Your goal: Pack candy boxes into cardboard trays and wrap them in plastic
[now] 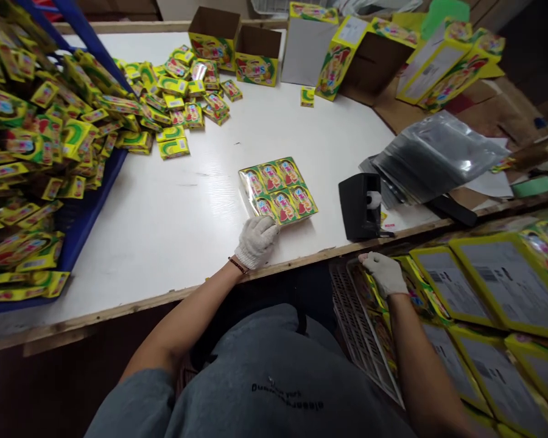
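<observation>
My left hand (257, 242), in a white knit glove, is closed at the near left corner of a clear-wrapped pack of small yellow-green printed boxes (283, 205). The pack lies flat on the white table (201, 201), its boxes in two rows with shiny film over them. My right hand (386, 274), also gloved with a bare fingertip showing, is over a plastic crate (363, 328) of yellow boxes, below the table's edge. Its fingers are drawn together and partly hidden, so what they hold, if anything, cannot be made out. A black tape dispenser (360, 207) stands just beyond it.
A blue bin (89, 228) overflows with small boxes at left, and a loose pile (178, 91) spreads beside it. Open cartons (258, 67) line the back. Clear plastic bags (438, 155) lie right of the dispenser. Large yellow cartons (506, 280) fill the lower right.
</observation>
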`<state>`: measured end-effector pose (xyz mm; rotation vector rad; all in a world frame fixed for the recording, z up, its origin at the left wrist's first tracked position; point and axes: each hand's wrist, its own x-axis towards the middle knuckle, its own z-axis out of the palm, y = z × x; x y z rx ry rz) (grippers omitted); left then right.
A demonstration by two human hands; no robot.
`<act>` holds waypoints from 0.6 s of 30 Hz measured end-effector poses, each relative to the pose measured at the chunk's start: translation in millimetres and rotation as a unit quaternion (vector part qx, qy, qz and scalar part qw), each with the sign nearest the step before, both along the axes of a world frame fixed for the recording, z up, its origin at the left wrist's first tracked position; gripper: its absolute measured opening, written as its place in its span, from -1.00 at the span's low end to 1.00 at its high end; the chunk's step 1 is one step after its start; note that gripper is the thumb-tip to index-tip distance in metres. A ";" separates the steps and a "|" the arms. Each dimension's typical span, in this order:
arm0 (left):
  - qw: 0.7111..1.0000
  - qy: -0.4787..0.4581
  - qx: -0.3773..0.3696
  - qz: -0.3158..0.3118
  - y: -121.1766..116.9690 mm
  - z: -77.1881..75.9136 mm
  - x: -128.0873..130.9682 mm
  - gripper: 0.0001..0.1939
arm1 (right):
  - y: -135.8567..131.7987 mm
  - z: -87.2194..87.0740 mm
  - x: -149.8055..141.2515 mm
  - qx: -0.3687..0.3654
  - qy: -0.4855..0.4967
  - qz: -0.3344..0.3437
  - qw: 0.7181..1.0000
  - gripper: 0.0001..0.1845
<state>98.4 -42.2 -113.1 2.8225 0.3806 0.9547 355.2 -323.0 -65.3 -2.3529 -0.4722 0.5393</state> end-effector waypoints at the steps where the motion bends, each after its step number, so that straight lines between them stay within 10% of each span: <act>1: 1.000 0.011 -0.008 -0.002 -0.1 0.0 -1.1 -0.75 | 6.3 3.0 -8.3 0.018 0.024 0.018 0.999 -0.51; 8: 0.999 0.044 -0.021 0.000 -4.4 3.5 -1.3 -0.78 | 111.0 12.5 -89.6 0.229 0.237 0.104 0.939 -0.56; 18: 0.998 0.047 0.049 0.007 -10.9 11.3 -1.0 -0.75 | 159.9 -12.5 -106.2 0.200 0.286 0.097 0.932 -0.63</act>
